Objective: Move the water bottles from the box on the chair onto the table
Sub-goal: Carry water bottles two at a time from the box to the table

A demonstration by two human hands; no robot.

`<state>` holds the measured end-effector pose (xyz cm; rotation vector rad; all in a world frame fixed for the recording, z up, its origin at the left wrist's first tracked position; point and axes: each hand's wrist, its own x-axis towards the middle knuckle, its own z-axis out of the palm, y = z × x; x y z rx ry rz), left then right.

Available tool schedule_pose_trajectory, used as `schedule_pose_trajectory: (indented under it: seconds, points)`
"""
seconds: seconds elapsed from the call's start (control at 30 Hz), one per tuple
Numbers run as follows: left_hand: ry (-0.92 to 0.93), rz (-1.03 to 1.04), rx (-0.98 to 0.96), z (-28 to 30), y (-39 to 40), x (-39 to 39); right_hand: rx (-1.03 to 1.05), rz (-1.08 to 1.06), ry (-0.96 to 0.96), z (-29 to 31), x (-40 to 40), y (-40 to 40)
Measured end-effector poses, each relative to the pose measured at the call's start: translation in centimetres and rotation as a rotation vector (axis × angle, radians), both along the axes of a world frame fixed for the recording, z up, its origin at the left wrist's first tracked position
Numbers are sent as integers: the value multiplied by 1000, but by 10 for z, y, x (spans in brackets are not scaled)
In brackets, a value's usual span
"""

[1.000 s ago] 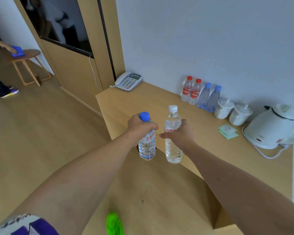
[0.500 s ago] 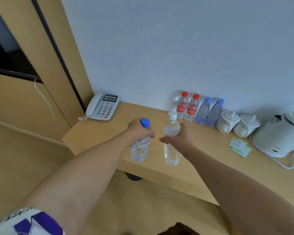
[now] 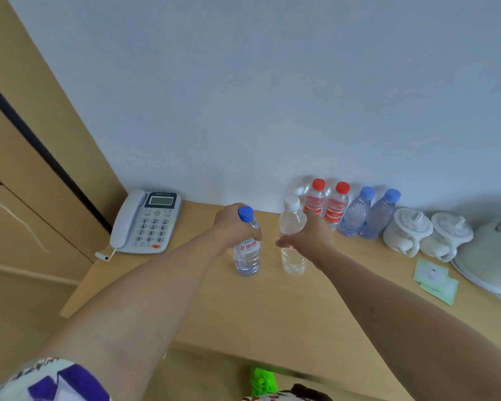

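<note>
My left hand (image 3: 232, 227) grips a blue-capped water bottle (image 3: 247, 257) by its upper part. My right hand (image 3: 308, 237) grips a white-capped clear bottle (image 3: 292, 260) around its shoulder. Both bottles stand upright over the middle of the wooden table (image 3: 243, 308), their bases at or just above its surface. Against the wall stand two red-capped bottles (image 3: 326, 205) and two blue-capped bottles (image 3: 369, 215). The box and the chair are out of view.
A grey desk phone (image 3: 146, 222) lies at the table's left end. Two white lidded cups (image 3: 428, 234), a white kettle (image 3: 489, 260) and green paper sachets (image 3: 436, 280) sit to the right. A green object (image 3: 261, 382) shows below the table's front edge.
Both hands carried their bottles forward from in front of the table edge to over the tabletop and lowered them. The view has closed in on the table.
</note>
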<state>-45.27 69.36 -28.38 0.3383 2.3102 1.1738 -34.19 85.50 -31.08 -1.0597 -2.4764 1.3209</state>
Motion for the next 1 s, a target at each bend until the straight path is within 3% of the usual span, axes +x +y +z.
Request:
schedule_pose_trajectory:
  seconds: [0.13, 0.53, 0.83, 1.0]
  points:
    - [145, 6, 5, -2, 29, -27, 4, -7, -2, -2, -31, 14]
    - [328, -44, 171, -25, 80, -65, 102, -139, 100, -20, -67, 19]
    - [243, -140, 88, -41, 57, -79, 81, -284, -87, -48, -54, -2]
    - [212, -121, 132, -42, 63, -76, 82, -281, -129, -48, -63, 5]
